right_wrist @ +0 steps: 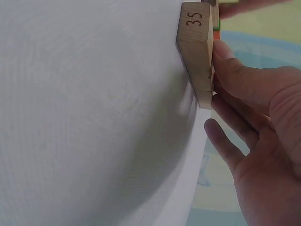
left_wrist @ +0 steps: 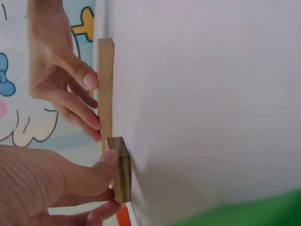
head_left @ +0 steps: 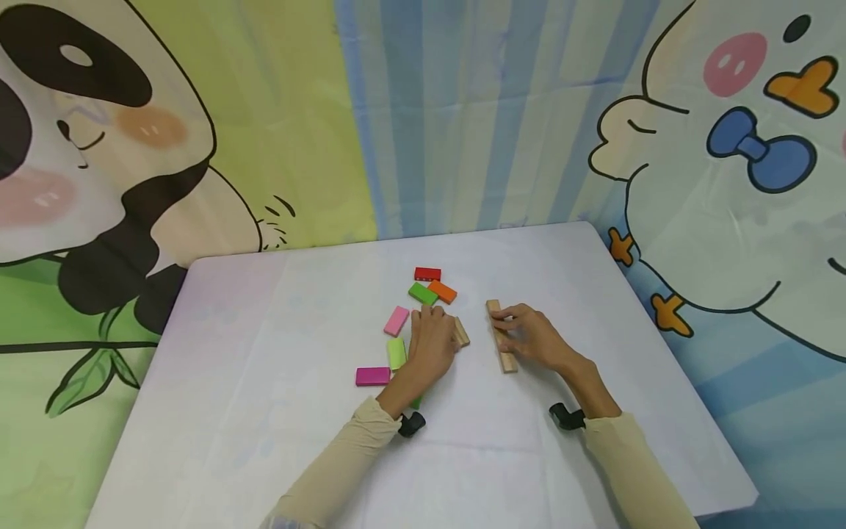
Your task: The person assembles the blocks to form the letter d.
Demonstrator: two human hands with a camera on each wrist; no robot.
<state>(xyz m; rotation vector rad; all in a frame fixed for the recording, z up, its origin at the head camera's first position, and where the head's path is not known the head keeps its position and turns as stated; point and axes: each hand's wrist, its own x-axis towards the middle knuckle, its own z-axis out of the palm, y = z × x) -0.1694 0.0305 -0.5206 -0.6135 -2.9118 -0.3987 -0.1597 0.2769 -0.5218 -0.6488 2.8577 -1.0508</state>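
In the head view my left hand pinches a short plain wooden block just above or on the white table. The left wrist view shows its thumb and fingers at the ends of that block. To the right, my right hand touches a long row of plain wooden blocks lying flat. The right wrist view shows thumb and fingers against one side of the row, fingers extended; the near block bears "35", with a seam further along. The row and the pinched block stand apart.
Left and beyond my left hand lie coloured blocks: red, orange, green, pink, lime and magenta. Another green block is mostly hidden under my left wrist. Printed cloth hangs behind the table.
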